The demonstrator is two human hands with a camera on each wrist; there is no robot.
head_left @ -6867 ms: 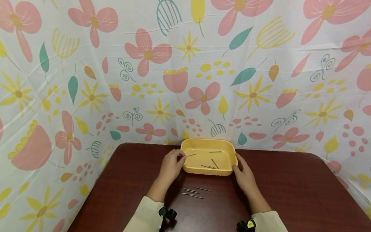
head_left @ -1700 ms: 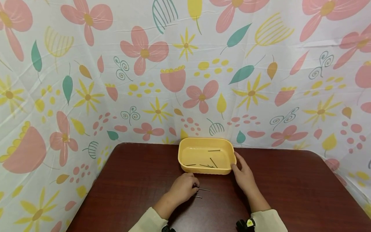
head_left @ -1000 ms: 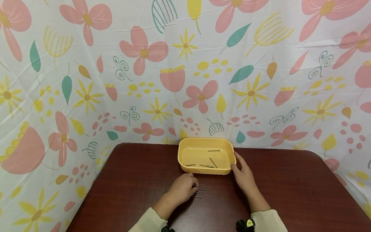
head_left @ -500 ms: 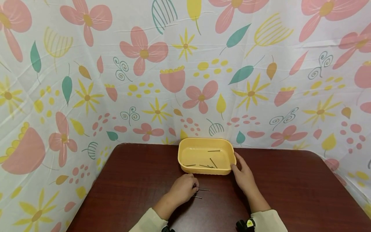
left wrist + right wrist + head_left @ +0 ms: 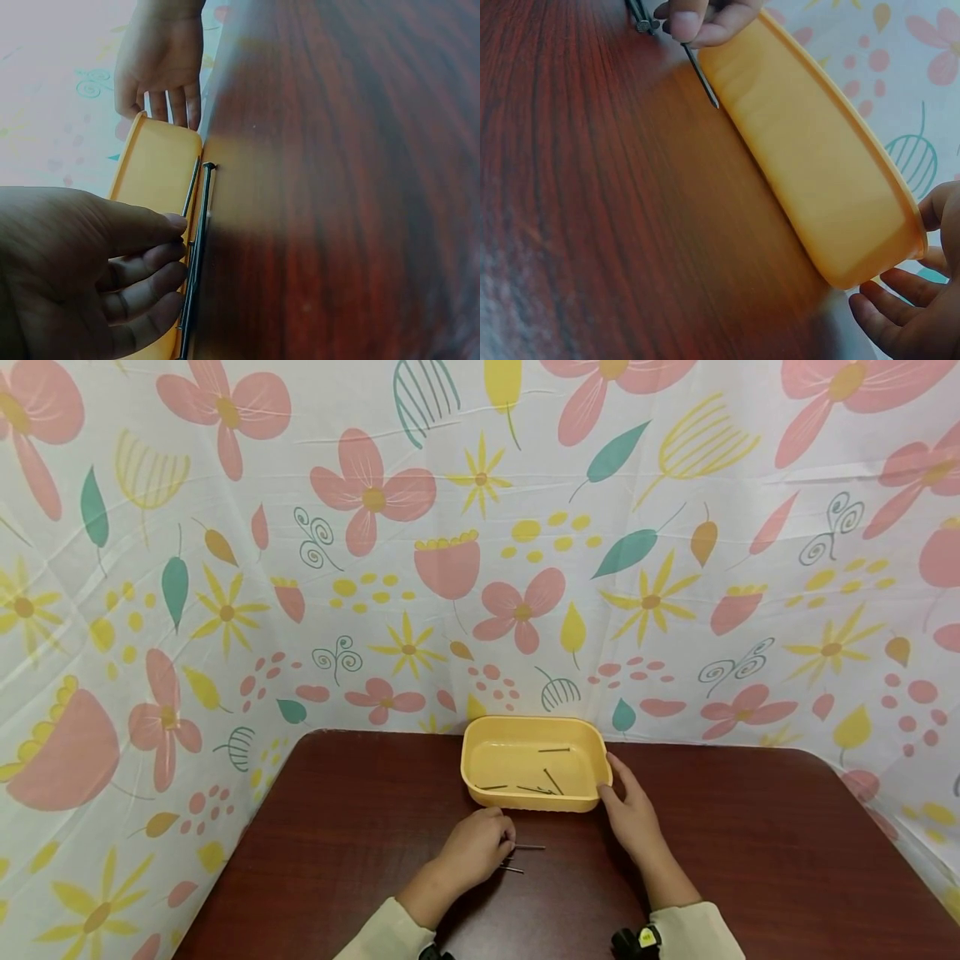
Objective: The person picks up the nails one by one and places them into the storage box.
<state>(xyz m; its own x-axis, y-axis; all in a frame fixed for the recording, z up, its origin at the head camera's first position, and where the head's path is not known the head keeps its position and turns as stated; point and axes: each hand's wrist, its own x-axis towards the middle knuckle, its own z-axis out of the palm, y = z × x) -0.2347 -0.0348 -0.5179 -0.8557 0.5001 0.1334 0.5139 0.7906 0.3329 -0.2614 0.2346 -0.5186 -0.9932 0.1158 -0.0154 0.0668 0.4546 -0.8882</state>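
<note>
My left hand (image 5: 471, 850) is low over the table in front of a yellow plastic tray (image 5: 540, 804). Thumb and fingertips pinch a nail (image 5: 531, 847), whose pointed end (image 5: 705, 86) sticks out to the right. Under that hand lie other nails (image 5: 513, 869), partly hidden by the fingers in the head view; the left wrist view shows dark nails (image 5: 196, 255) beside the fingertips. My right hand (image 5: 633, 814) holds the tray's right end, thumb and fingers at its rim (image 5: 911, 199). Several nails (image 5: 553, 781) lie scattered inside the tray.
The dark red-brown wooden table (image 5: 360, 827) reaches out on both sides of the hands. Right behind the tray, along the table's far edge, hangs a white cloth (image 5: 420, 693) printed with flowers. Both wrists carry small black devices (image 5: 633, 942).
Earlier, my left hand held a nail over the tray's left side; a nail now lies there. That hand moved down to the table nails and pinches another, just shifted slightly. My right hand stays.
</note>
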